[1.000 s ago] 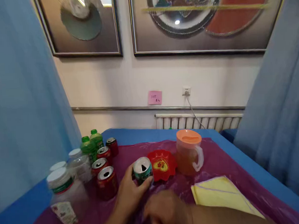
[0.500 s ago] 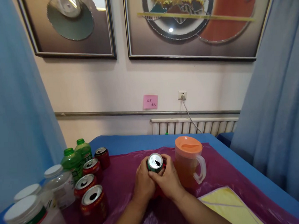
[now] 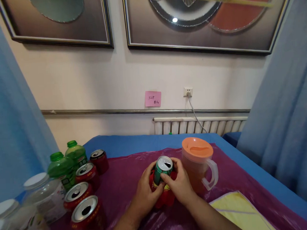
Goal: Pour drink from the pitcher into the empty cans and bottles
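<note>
1. Together, our left hand (image 3: 146,189) and right hand (image 3: 181,186) curl round the green can (image 3: 159,170), both closed on its sides
2. We have it over the red dish (image 3: 164,200); whether they touch, we cannot tell
3. Right of our hands stands the jug (image 3: 196,165), with the cloth (image 3: 241,209) nearer us
4. Red cans (image 3: 91,179) stand to our left

One head-worn view is recorded, directed forward and slightly down. The table (image 3: 129,143) is overlooked from above across the lower half; the wall (image 3: 91,78) is faced, farther off, in the upper half. The left hand (image 3: 146,189) and right hand (image 3: 181,184) are seen nearby, from behind, at lower centre.
</note>
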`<state>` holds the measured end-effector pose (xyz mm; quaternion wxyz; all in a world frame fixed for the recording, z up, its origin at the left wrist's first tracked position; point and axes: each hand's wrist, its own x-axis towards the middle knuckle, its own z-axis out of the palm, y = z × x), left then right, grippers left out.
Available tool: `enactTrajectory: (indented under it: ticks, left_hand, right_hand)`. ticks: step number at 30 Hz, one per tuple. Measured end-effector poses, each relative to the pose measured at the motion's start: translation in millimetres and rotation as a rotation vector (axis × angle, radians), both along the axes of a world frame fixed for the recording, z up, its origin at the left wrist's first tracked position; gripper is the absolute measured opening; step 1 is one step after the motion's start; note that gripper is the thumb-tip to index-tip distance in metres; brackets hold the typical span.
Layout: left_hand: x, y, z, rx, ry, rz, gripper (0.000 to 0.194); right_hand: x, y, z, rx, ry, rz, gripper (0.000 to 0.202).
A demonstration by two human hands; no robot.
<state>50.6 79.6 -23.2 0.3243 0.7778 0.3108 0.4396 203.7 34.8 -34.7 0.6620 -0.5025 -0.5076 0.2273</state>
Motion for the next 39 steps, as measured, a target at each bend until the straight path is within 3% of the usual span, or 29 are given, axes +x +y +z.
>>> enactTrajectory:
  ticks: [5,14,22,27,31,35,37,39]
  left_hand:
    - [4,3,-4.4,-0.063,-0.024,-0.059,0.068]
    - [2,11,-12.8,-0.114,0.025,-0.125,0.071]
    - [8,5,-9.0,-0.101,-0.012,-0.055,0.065]
    - [11,4,-10.0,-0.076,-0.004,0.023,0.061]
    - [12,4,-7.9,-0.083,0.026,0.068,0.061]
    - [11,6,-8.7,-0.079,0.019,0.078,0.059]
    - [10,8,-10.8,-0.075,0.024,0.111,0.061]
    - [8,10,-12.9,-0.072,0.044,0.145,0.064]
  right_hand:
    - [5,-3,-8.0,0.035,-0.045,0.123,0.046]
    - [11,2,-15.7,0.115,-0.121,0.134,0.045]
    - [6,-2,-20.8,0.070,-0.159,0.071,0.051]
    - [3,-7,-20.7,0.141,-0.277,-0.081,0.055]
    - [-2,-19,-2.4,0.291,-0.371,-0.162,0.050]
    - [-2,-38,33.4,0.366,-0.354,-0.059,0.039]
    - [10,-50,51.1,0.389,-0.301,-0.040,0.032]
    - [32,-61,62.0,0.412,-0.186,-0.129,0.025]
